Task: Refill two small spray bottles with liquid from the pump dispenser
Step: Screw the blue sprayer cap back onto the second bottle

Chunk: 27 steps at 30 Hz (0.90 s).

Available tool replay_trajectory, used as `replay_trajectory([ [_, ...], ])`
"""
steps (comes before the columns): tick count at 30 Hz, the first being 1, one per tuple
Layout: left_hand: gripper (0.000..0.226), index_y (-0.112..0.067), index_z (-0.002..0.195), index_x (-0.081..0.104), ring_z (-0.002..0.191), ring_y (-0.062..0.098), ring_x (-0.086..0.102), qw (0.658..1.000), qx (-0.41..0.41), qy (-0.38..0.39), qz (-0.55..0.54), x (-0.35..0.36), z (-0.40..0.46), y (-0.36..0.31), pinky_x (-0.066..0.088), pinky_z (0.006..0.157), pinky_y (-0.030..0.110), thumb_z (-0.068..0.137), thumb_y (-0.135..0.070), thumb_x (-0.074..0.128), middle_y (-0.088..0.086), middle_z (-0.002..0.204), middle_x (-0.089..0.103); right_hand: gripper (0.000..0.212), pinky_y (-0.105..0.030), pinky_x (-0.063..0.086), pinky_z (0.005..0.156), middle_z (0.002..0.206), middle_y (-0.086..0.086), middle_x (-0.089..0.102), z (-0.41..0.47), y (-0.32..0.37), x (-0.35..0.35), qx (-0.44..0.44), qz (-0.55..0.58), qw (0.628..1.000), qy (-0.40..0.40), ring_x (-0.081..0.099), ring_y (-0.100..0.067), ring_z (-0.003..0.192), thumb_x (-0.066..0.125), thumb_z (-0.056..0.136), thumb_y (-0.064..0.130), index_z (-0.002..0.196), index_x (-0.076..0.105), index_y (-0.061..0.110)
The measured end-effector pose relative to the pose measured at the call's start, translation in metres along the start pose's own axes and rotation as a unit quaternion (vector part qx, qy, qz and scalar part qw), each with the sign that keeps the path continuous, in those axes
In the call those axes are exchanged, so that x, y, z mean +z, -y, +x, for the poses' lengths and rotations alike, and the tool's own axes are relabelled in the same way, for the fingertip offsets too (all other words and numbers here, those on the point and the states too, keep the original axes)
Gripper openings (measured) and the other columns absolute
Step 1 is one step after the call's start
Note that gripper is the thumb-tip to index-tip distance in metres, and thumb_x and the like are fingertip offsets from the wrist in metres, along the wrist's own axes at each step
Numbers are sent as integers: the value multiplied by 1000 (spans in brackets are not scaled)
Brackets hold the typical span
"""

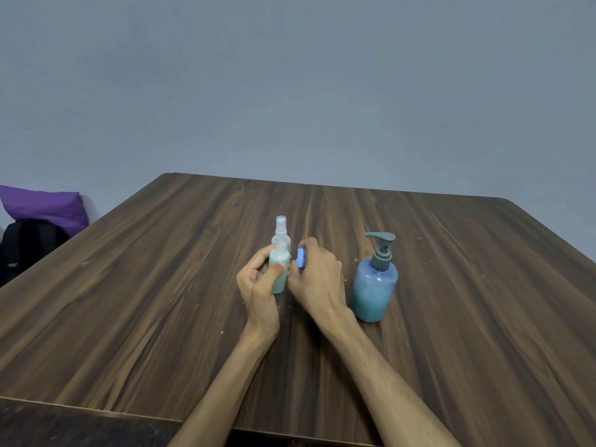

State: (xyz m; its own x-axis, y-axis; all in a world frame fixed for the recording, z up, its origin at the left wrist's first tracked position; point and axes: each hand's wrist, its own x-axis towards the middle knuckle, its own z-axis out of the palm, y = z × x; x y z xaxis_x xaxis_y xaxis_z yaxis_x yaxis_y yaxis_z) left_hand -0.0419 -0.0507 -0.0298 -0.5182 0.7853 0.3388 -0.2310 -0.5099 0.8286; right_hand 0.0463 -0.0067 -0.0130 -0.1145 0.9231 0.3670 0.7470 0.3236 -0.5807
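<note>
Dark wood grain covers the table (129, 301), which fills the lower half of the frame under a plain grey wall (290, 75). At the left edge, a purple cushion (45, 204) sits above a black backpack (29, 246), both beyond the table.

Right of centre stands the pump dispenser (374, 283): a rounded, see-through blue bottle, upright, with pale turquoise liquid filling most of its body and a grey-green pump head whose spout points toward the left of the frame. It is just beside the right wrist, apart from it.

At the centre of the frame, the left hand (258, 282) is wrapped around a small spray bottle (279, 269), thumb across its front and fingers behind it. This bottle is clear plastic, upright, with milky green liquid nearly up to its shoulder; its top is blurred, so whether it is open cannot be told. Directly behind it stands a second spray bottle (281, 232), also clear with greenish contents, topped by a clear spray head and cap; only its upper part shows.

The right hand (317, 275) is curled close beside the held bottle, fingertips pinching a small blue cap (301, 258) at the level of the bottle's neck.
</note>
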Motion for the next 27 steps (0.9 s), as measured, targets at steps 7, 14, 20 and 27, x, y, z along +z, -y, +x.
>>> replay_trajectory([
  [7, 33, 3, 108, 77, 96, 25, 69, 1000, 6, -24, -18, -5, 7, 4, 54, 80, 38, 82, -7, 59, 16, 100, 77, 35, -22, 58, 73, 104, 7, 73, -3, 26, -31, -158, 187, 949, -200, 67, -5, 80, 67, 99, 15, 134, 62, 16],
  [14, 41, -1, 103, 79, 86, 30, 61, 1000, -8, -14, -10, 1, 3, 8, 47, 76, 47, 72, -25, 68, 20, 93, 74, 32, -20, 58, 81, 103, 1, 75, 9, 50, -64, -164, 388, 889, -178, 76, -16, 92, 67, 99, 3, 130, 64, 11],
  [20, 33, 1, 105, 77, 89, 33, 65, 1000, 13, 20, 16, 0, 2, 7, 50, 80, 48, 81, -17, 64, 28, 95, 72, 31, -37, 63, 82, 106, -4, 75, 5, 35, -51, -176, 405, 887, -131, 76, -21, 97, 68, 99, 5, 130, 64, 9],
  [27, 28, 1, 105, 77, 90, 33, 67, 999, 26, 34, 25, 3, 0, 5, 52, 78, 44, 86, -4, 58, 28, 95, 73, 32, -34, 61, 85, 109, 0, 75, 1, 19, -38, -177, 373, 907, -83, 75, -18, 101, 70, 95, 1, 126, 67, 11],
])
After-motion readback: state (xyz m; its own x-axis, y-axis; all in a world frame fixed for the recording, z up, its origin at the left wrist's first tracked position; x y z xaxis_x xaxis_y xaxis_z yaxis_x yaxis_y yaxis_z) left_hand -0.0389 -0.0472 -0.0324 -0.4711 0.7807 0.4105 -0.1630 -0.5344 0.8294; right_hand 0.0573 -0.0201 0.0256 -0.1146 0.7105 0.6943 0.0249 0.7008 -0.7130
